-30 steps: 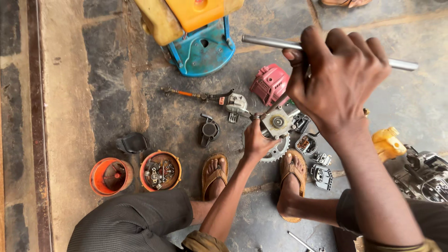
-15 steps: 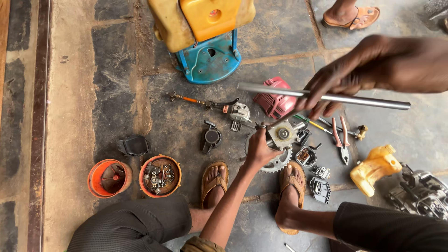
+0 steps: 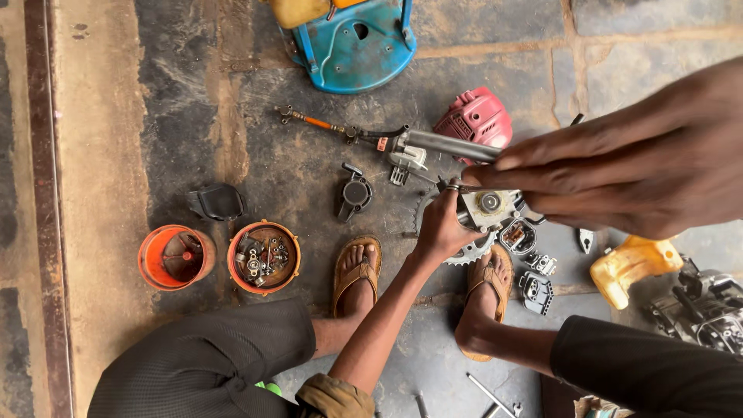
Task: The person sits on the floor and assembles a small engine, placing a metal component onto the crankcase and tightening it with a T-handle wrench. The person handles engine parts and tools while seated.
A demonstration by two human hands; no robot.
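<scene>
My left hand (image 3: 439, 229) grips a small metal gear head (image 3: 489, 206) that sits on a toothed round blade (image 3: 467, 255) on the stone floor, between my two sandalled feet. My right hand (image 3: 635, 170) is close to the camera and closed around a grey metal tube (image 3: 450, 145). The tube's free end points left, just above the gear head. My right fingertips nearly touch my left hand. Most of the tube is hidden behind my right hand.
A red engine cover (image 3: 476, 118) lies behind the tube, a blue stool base (image 3: 352, 54) farther back. Two orange cups (image 3: 176, 258) (image 3: 263, 255) stand at left, one full of small parts. A black cap (image 3: 354, 192), yellow tank (image 3: 631, 269) and engine block (image 3: 700, 310) surround me.
My right hand brought the tube down and left until it reached the gear head. My left hand stayed on the gear head. The view has dropped closer to the floor.
</scene>
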